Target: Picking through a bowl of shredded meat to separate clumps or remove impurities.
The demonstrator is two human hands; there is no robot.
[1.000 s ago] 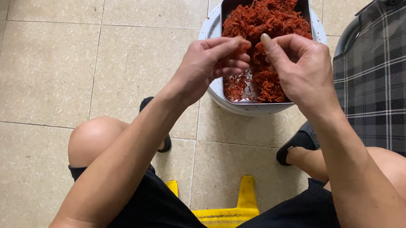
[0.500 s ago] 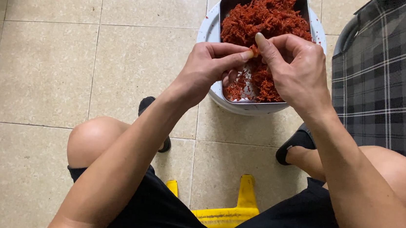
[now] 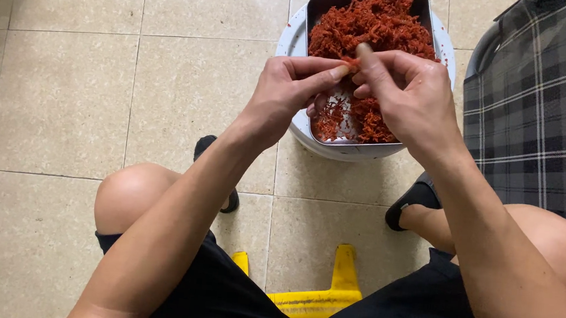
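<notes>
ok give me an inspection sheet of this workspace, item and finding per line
surface: beige tiled floor, a few red specks by the basin.
job's things: rectangular metal tray heaped with red shredded strands, set on a round white basin.
clutter: yellow plastic stool under the person, black sandals on the feet.
grips: left hand and right hand meet over the tray, fingertips pinching a small red piece between them.
cables: nothing seen.
surroundings: grey checked fabric at the right edge; no other people in view.
</notes>
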